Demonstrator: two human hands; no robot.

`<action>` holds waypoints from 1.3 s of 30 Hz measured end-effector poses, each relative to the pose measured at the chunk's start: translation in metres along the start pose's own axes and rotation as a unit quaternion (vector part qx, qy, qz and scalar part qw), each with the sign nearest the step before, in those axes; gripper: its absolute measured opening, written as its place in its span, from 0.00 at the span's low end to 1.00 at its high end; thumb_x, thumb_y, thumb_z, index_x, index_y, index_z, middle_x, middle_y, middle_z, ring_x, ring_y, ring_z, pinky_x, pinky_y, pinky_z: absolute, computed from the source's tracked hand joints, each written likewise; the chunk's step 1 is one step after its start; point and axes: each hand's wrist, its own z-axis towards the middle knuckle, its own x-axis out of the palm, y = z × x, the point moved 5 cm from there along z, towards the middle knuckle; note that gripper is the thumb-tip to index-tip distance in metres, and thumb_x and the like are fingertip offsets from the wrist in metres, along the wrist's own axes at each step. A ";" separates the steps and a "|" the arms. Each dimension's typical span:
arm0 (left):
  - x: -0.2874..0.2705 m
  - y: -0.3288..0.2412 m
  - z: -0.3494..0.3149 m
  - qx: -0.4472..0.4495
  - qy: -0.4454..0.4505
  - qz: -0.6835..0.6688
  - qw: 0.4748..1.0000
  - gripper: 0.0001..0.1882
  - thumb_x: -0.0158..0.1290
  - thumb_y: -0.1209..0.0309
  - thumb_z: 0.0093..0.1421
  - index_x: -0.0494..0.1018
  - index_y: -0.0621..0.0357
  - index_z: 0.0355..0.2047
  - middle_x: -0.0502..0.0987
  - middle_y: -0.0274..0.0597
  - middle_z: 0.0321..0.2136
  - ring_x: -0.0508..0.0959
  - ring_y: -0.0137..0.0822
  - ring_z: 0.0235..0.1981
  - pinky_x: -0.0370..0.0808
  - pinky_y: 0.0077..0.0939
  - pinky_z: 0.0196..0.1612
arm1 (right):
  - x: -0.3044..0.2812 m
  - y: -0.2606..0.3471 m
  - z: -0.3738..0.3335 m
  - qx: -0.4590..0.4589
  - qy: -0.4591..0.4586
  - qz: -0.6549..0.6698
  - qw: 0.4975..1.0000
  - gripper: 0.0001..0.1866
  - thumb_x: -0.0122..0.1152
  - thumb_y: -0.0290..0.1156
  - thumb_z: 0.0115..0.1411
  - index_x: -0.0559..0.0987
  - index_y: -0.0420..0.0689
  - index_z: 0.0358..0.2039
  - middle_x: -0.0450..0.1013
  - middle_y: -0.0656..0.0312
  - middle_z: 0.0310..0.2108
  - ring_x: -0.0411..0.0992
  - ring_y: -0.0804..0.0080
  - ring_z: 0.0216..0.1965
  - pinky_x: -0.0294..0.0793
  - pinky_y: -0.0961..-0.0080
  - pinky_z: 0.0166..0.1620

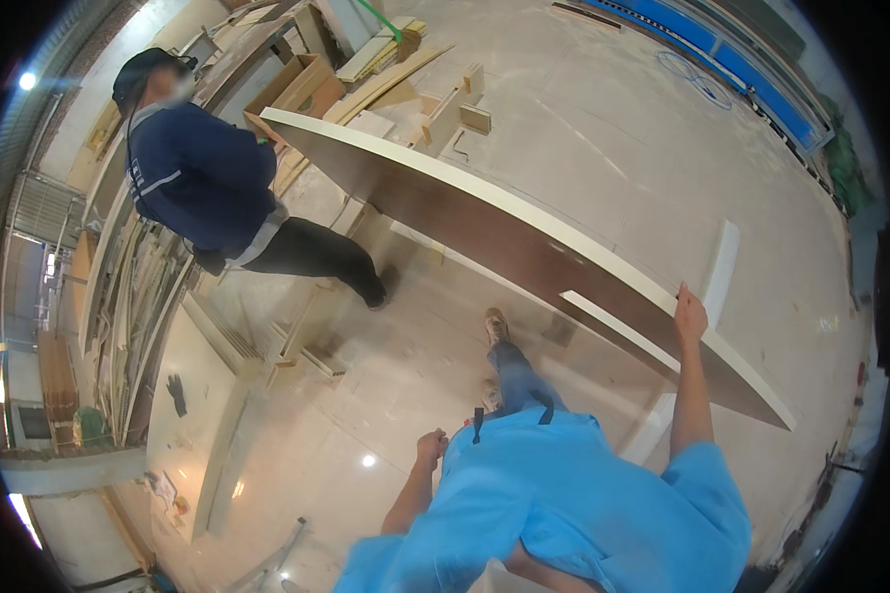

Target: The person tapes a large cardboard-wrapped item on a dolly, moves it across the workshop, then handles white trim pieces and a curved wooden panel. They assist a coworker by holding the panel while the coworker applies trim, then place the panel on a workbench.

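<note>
A large brown panel [485, 232] with a pale edge stands tilted on its long side, running from the far left to the near right. My right hand [690, 316] is closed over its upper edge near the right end, some fingers hidden behind it. By my waist, clear of the panel, my left hand [432, 445] hangs with its fingers curled and nothing visible in them. A co-worker [203, 178] in a dark blue jacket and cap is at the panel's far end, hands partly hidden there.
A pale board stack [193, 395] with a dark glove [176, 395] on it stands at left. Offcuts [460, 109] lie on the floor beyond the panel. White strips [724, 267] lie near its right end. A blue machine [712, 49] stands at the far right.
</note>
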 end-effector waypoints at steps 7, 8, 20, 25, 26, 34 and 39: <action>0.003 -0.067 0.039 -0.031 0.009 -0.014 0.999 0.11 0.53 0.64 0.63 0.76 0.61 0.31 0.76 0.37 0.24 0.74 0.27 0.22 0.69 0.20 0.22 | 0.032 -0.035 0.052 0.092 0.125 0.074 0.985 0.37 0.35 0.60 0.69 0.83 0.40 0.38 0.79 0.45 0.38 0.76 0.44 0.43 0.71 0.56 0.46; 0.005 -0.088 0.045 0.010 0.027 -0.012 1.000 0.11 0.54 0.64 0.63 0.76 0.61 0.31 0.76 0.37 0.24 0.75 0.28 0.22 0.70 0.20 0.23 | 0.037 -0.034 0.059 0.144 0.121 0.087 0.978 0.36 0.37 0.60 0.69 0.83 0.39 0.38 0.79 0.44 0.38 0.75 0.43 0.42 0.71 0.56 0.46; 0.050 -0.372 0.047 0.178 -0.026 -0.046 0.983 0.17 0.49 0.62 0.66 0.75 0.61 0.46 0.79 0.40 0.37 0.80 0.32 0.38 0.77 0.23 0.42 | 0.103 0.367 0.064 -0.215 0.141 0.277 0.926 0.21 0.52 0.45 0.68 0.79 0.38 0.46 0.78 0.45 0.42 0.77 0.47 0.42 0.75 0.63 0.46; 0.071 -0.368 0.047 0.151 0.005 -0.025 0.988 0.16 0.48 0.61 0.66 0.76 0.61 0.45 0.79 0.40 0.38 0.80 0.31 0.39 0.76 0.23 0.42 | 0.107 0.462 0.019 -0.276 0.228 0.268 0.895 0.24 0.47 0.48 0.70 0.80 0.40 0.45 0.77 0.46 0.44 0.75 0.47 0.45 0.73 0.57 0.48; 0.069 -0.358 0.049 0.126 0.007 -0.022 0.992 0.16 0.48 0.61 0.67 0.76 0.61 0.45 0.79 0.40 0.38 0.79 0.31 0.39 0.76 0.23 0.41 | 0.107 0.473 0.011 -0.291 0.231 0.259 0.892 0.24 0.45 0.48 0.70 0.80 0.40 0.45 0.77 0.46 0.43 0.75 0.47 0.44 0.73 0.56 0.48; 0.000 -0.272 0.059 0.039 -0.069 -0.069 0.994 0.20 0.52 0.58 0.67 0.76 0.63 0.46 0.80 0.43 0.38 0.80 0.31 0.34 0.78 0.23 0.39 | 0.119 0.506 -0.027 -0.355 0.262 0.115 0.890 0.26 0.40 0.48 0.71 0.80 0.39 0.41 0.77 0.47 0.40 0.75 0.46 0.42 0.73 0.54 0.46; -0.040 -0.264 0.086 -0.003 -0.057 -0.017 0.998 0.19 0.51 0.58 0.67 0.77 0.63 0.43 0.80 0.43 0.35 0.81 0.32 0.35 0.78 0.24 0.39 | 0.115 0.504 -0.032 -0.352 0.225 0.117 0.901 0.26 0.37 0.47 0.72 0.79 0.40 0.40 0.76 0.47 0.36 0.74 0.45 0.41 0.72 0.54 0.45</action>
